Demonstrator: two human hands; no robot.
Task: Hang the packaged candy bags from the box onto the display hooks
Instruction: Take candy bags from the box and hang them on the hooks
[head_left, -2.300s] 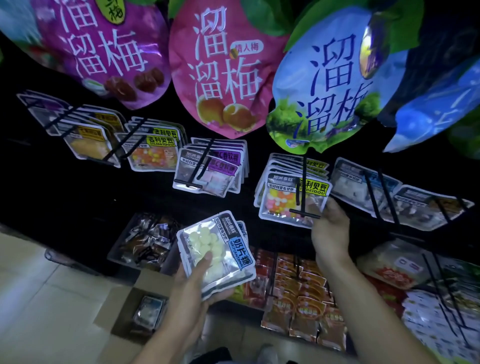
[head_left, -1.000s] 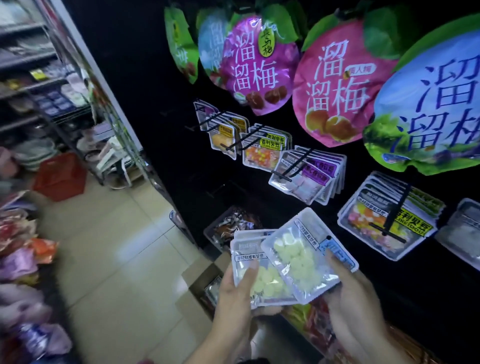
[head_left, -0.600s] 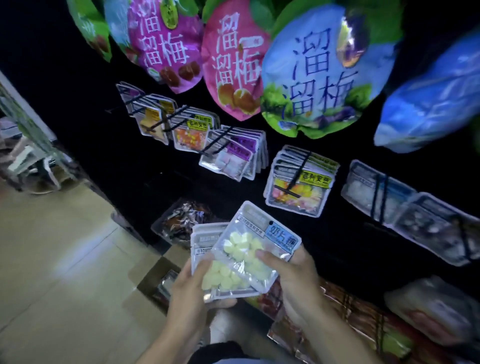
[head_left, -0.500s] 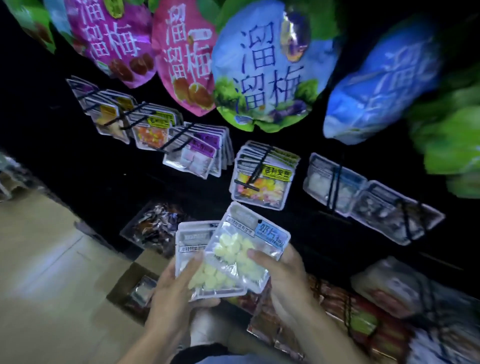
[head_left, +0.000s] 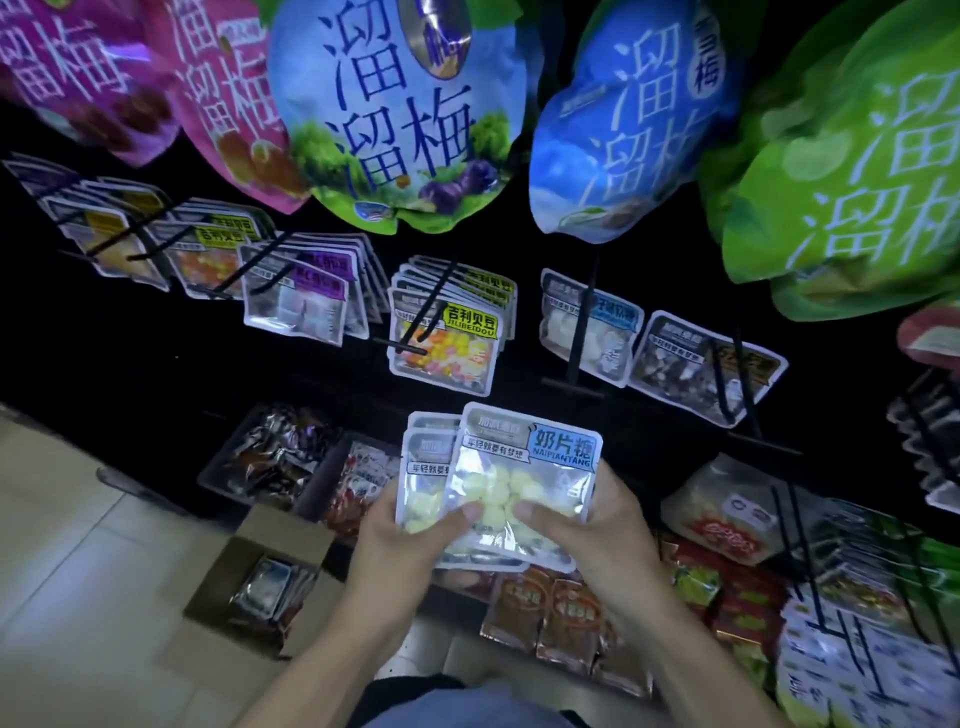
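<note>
Both hands up at chest height, close to the rack. Left hand (head_left: 402, 540) grips a small stack of candy bags (head_left: 431, 467), thumb across the front to keep them fanned and ready. Right hand (head_left: 592, 525) pinches the front bag (head_left: 524, 467) by its lower edge, thumb on the clear window, likely peeling it off the stack so the hang hole at the top stays free. Label faces out, upright, probably to match the row. Nearest matching hook (head_left: 582, 332) sits above and slightly to the right, holding few bags. Cardboard box (head_left: 249, 571) on the floor at lower left, flaps open, more bags inside.
</note>
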